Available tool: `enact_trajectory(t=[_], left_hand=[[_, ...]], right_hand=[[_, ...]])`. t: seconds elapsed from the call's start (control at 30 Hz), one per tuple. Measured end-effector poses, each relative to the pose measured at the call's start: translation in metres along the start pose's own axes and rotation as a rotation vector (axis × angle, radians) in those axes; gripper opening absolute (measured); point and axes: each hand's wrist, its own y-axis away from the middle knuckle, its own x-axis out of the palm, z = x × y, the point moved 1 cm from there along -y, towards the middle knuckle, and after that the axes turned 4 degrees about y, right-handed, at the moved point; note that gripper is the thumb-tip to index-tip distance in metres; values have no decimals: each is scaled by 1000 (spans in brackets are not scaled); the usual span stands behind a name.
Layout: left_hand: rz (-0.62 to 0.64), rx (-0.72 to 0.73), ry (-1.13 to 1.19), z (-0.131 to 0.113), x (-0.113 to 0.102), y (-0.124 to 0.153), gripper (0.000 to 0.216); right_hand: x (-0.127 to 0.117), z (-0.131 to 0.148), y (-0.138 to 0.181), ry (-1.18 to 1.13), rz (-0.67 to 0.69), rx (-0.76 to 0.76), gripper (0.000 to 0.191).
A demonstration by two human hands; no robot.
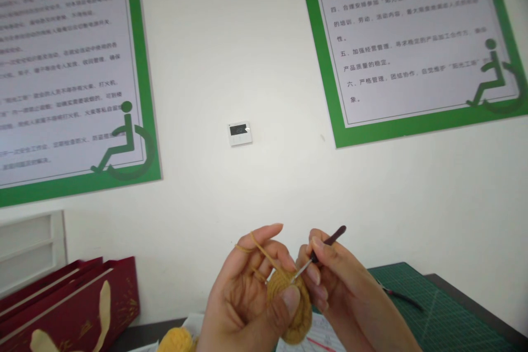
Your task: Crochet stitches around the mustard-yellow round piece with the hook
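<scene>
My left hand (247, 291) is raised in front of me and pinches a round mustard-yellow crochet piece (291, 300) between thumb and fingers. A strand of the same yarn (259, 245) loops over its raised forefinger. My right hand (334, 280) grips a crochet hook (325, 245) with a dark handle; the metal tip pokes into the top edge of the piece. Both hands touch at the piece.
A green cutting mat (437, 308) lies on the dark table at the right, with a thin dark tool (402, 297) on it. Red boxes (66, 308) stand at the lower left. A yellow yarn ball (177, 340) shows at the bottom edge. Two green-framed posters and a small thermostat hang on the wall.
</scene>
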Motion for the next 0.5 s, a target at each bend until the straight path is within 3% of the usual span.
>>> enact_trajectory(t=[0.2, 0.3, 0.4, 0.5], left_hand=[[-51, -41, -4, -2, 2, 0, 43], [-94, -52, -52, -3, 1, 0, 44], [-64, -53, -43, -2, 2, 2, 45], [-44, -67, -30, 0, 4, 3, 46]], right_hand=[[7, -1, 4, 63, -15, -155, 32], [9, -5, 4, 118, -40, -322, 23], [9, -10, 3, 214, -60, -519, 16], [7, -12, 2, 280, -42, -624, 8]])
